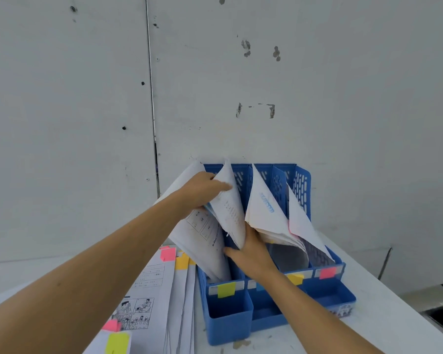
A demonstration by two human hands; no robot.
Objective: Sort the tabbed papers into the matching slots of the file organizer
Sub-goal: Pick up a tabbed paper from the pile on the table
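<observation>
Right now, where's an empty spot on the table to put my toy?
The best bare patch is the white table right of the blue organizer, out to the table's edge. A narrow strip lies before the organizer's front trays. Left of it, stacked tabbed papers crowd the table; the left hand, right hand and sheets fill the slots.

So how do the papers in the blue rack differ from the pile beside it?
The rack papers stand on edge, leaning and curling; the pile lies flat on the table. The left hand and right hand hold rack papers; the pile is untouched. Both are white printed sheets.
</observation>
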